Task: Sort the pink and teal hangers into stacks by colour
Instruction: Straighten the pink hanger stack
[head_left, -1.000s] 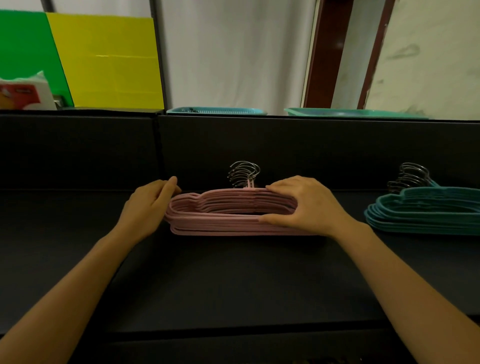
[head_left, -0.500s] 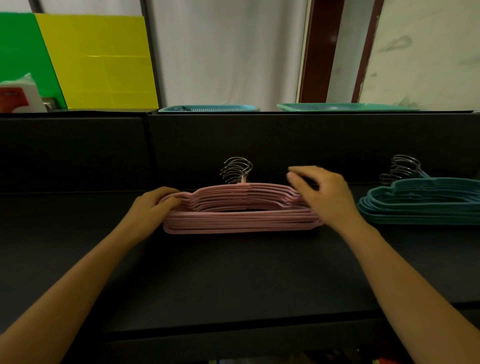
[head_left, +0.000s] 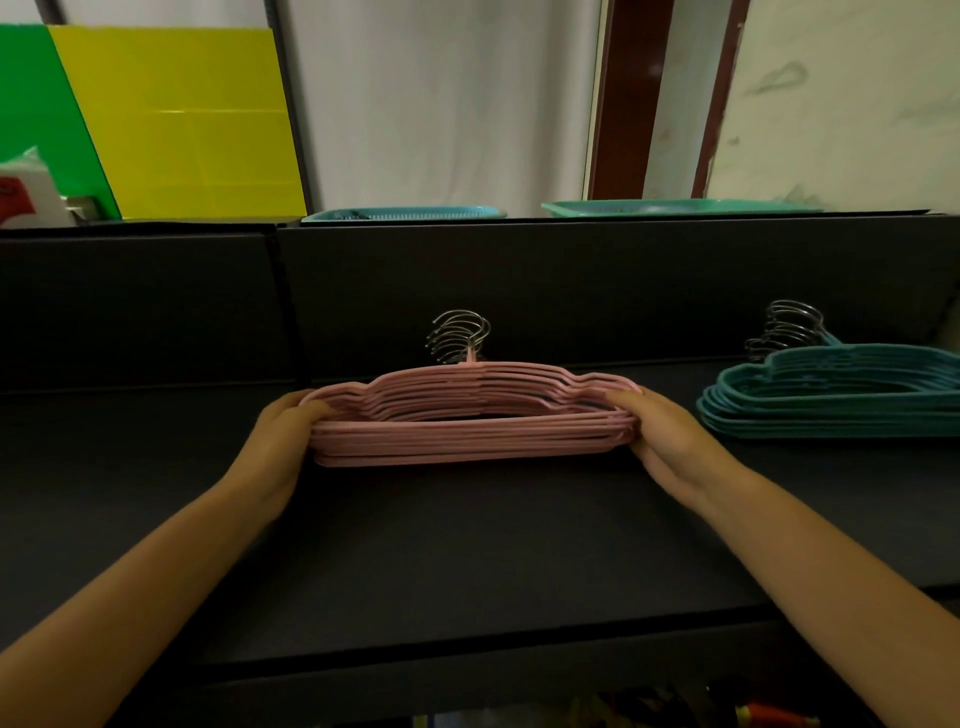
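Observation:
A stack of several pink hangers (head_left: 467, 431) lies flat on the black table (head_left: 467, 545), metal hooks pointing to the back wall. My left hand (head_left: 283, 441) grips the stack's left end, fingers curled over it. My right hand (head_left: 662, 436) holds the right end the same way. A separate stack of several teal hangers (head_left: 836, 395) lies to the right, partly cut off by the frame edge, apart from both hands.
A black upright panel (head_left: 571, 291) closes the table at the back. Behind it show the rims of a blue basket (head_left: 402, 213) and a green tray (head_left: 675, 207). Yellow and green boards (head_left: 182, 119) lean at the back left.
My right hand has moved from the top of the pink stack down to its right end. My left hand has closed further around the left end.

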